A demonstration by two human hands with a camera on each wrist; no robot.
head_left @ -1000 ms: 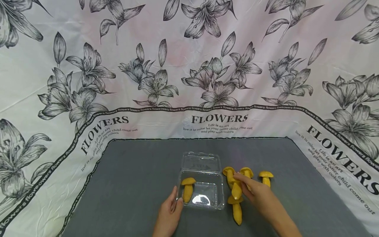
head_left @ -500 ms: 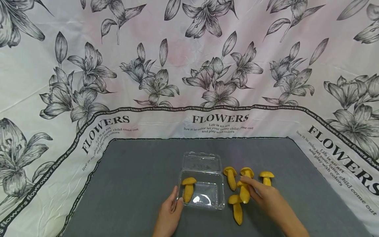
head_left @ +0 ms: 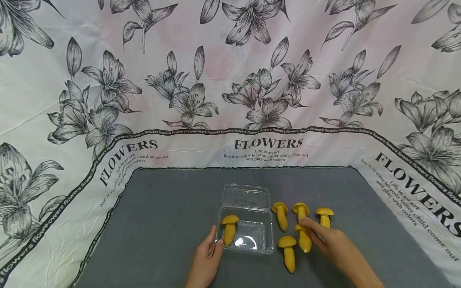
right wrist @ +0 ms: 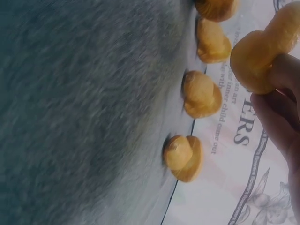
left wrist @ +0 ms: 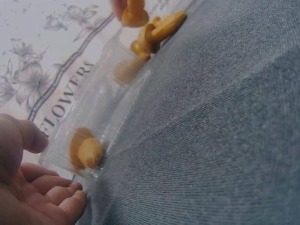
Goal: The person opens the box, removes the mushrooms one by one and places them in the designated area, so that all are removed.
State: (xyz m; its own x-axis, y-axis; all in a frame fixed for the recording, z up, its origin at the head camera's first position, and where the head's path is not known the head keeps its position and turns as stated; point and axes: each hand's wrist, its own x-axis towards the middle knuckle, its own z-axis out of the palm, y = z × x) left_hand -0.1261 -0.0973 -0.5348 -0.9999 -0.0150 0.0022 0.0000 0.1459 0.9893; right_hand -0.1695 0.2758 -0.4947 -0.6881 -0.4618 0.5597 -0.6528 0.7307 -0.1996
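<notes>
My left hand [head_left: 206,258] holds the left front corner of a clear plastic clamshell box [head_left: 267,236], thumb at the front and fingers along the side. The box lies with its lid [head_left: 245,197] folded back, and one yellow mushroom [head_left: 229,231] sits at its left inside. My right hand [head_left: 329,244] pinches another yellow mushroom [head_left: 305,240] near its cap, stem end toward me. In the right wrist view this held mushroom [right wrist: 255,61] shows above the cloth, between thumb and fingers.
Several yellow mushrooms lie right of the box: one in front [head_left: 287,254], one beside the lid's hinge [head_left: 281,216], one behind the right hand [head_left: 300,209] and one farther right [head_left: 325,216]. A grey cloth [head_left: 169,216] covers the table; a flower-print sheet [head_left: 201,152] rises around it.
My right hand has carried its mushroom rightward and slightly toward me, away from the box and the mushrooms it overlapped. The left hand and the box have stayed put.
</notes>
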